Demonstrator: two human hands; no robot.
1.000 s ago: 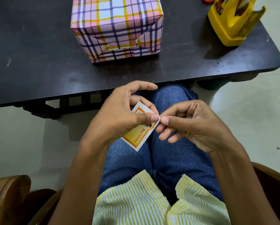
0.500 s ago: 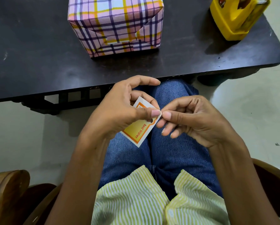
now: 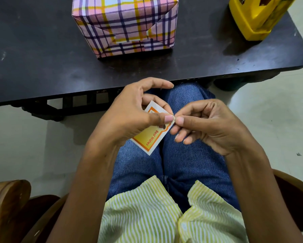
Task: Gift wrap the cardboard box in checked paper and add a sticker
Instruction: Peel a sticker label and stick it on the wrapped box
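Over the lap, just below the near edge of the dark matte worktop (image 3: 42, 58), the left hand (image 3: 129, 116) pinches a rectangular paper sticker (image 3: 150, 137), orange-bordered and yellow, printed "Best Wishes", on a white backing. Its thumb lies across the face with the fingers curled behind. The right hand (image 3: 208, 127) is drawn up against it, thumb and forefinger closed on the sticker's right edge, right beside the left thumb tip, while the other fingers hang loosely curled beneath.

Compared with a second ago, very little has moved. Both hands sit in the same spot above the blue denim knees (image 3: 182, 163), and the two thumb tips have stayed together at that same edge. No flap of backing shows lifted. I judge this to be the picking stage, working a nail under the edge to start the peel, and it has not yet succeeded.

The cube-shaped cardboard box (image 3: 126, 25) stands on the worktop well apart from the hands, fully covered in pink, purple and yellow checked paper, its end flaps folded flat. A yellow plastic tape dispenser (image 3: 256, 16) stands to its right. Wrapping looks complete, so only peeling and pressing the sticker on remain.
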